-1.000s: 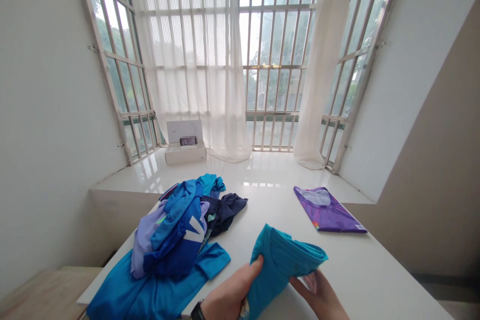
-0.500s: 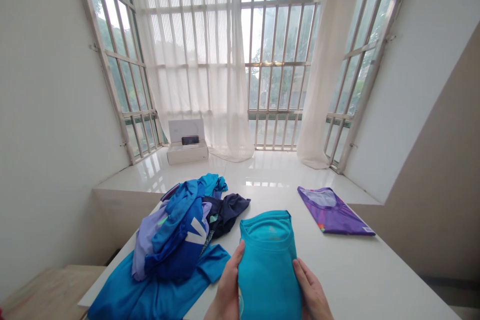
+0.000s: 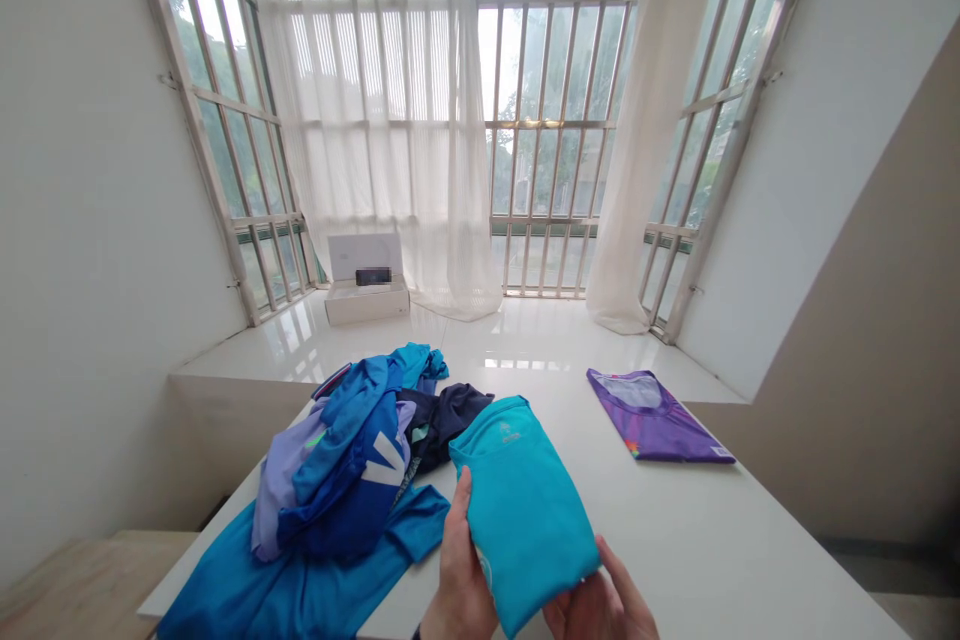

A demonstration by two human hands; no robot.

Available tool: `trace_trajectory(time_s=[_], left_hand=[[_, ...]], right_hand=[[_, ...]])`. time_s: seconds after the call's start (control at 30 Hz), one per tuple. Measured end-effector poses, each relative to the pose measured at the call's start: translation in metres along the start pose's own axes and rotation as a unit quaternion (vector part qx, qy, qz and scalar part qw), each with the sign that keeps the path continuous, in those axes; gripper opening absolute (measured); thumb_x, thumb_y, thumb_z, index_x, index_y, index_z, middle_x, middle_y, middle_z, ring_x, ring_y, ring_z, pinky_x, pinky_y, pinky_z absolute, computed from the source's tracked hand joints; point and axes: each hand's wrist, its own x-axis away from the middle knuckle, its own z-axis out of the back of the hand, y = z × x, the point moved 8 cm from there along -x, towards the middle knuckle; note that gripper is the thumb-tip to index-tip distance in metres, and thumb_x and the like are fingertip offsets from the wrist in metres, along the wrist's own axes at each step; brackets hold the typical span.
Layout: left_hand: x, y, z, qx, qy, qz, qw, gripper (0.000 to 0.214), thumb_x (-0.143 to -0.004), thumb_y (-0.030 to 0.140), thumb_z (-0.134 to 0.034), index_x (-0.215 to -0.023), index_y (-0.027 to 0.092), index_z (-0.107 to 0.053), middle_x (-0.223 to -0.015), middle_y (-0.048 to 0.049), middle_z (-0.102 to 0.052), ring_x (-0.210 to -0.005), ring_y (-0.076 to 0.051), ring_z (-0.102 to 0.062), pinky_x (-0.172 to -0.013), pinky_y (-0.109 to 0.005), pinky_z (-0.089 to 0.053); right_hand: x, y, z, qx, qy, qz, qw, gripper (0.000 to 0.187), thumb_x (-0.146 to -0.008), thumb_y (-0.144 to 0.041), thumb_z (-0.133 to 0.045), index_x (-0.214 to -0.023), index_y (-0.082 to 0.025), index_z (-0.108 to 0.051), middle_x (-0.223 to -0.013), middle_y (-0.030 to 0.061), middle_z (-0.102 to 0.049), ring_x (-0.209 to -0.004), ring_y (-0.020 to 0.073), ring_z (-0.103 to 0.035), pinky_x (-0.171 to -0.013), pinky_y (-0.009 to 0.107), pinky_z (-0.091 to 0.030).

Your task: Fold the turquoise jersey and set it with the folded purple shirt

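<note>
Facing a tall barred window (image 3: 562, 180) across my long white table (image 3: 675, 540), I have a loose heap of blue and violet garments (image 3: 337, 460) on my left and a folded purple printed T-shirt (image 3: 652, 417) on my right (collar showing). Between them, just beside the heap, I hold a folded turquoise T-shirt (image 3: 525, 505) tilted. My left hand (image 3: 461, 570) grips its side, my right hand (image 3: 592, 600) its lower edge, the two apart.

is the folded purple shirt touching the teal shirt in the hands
No, the purple shirt lies apart on the white table, to the right of the teal shirt held between the hands.
</note>
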Motion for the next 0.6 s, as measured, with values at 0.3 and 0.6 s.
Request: trace_trajectory(time_s=[0.3,0.6], left_hand=[[-0.008,-0.026,-0.03,0.081,-0.03,0.146,0.985,0.077,-0.09,0.069,-0.048,-0.14,0.011,-0.056,-0.128,-0.0176,-0.067,-0.125,-0.038,-0.059,-0.112,-0.054,-0.038],[-0.004,-0.02,-0.039,0.105,0.039,0.086,0.99,0.06,-0.095,0.049,-0.054,-0.143,0.012,-0.051,-0.125,-0.0152,-0.07,-0.115,-0.033,-0.066,-0.106,-0.048,-0.047]], right_hand=[[0.003,0.009,-0.024,0.063,-0.025,-0.051,0.996,0.048,-0.074,-0.045,-0.083,-0.111,-0.019,-0.069,-0.107,0.0089,-0.078,-0.102,0.0287,-0.072,-0.094,0.043,-0.055],[0.004,-0.012,-0.034,0.082,0.045,0.003,0.996,0.106,-0.069,-0.037,-0.088,-0.153,-0.012,-0.027,-0.114,0.0142,-0.076,-0.105,0.0321,-0.072,-0.094,0.044,-0.058]])
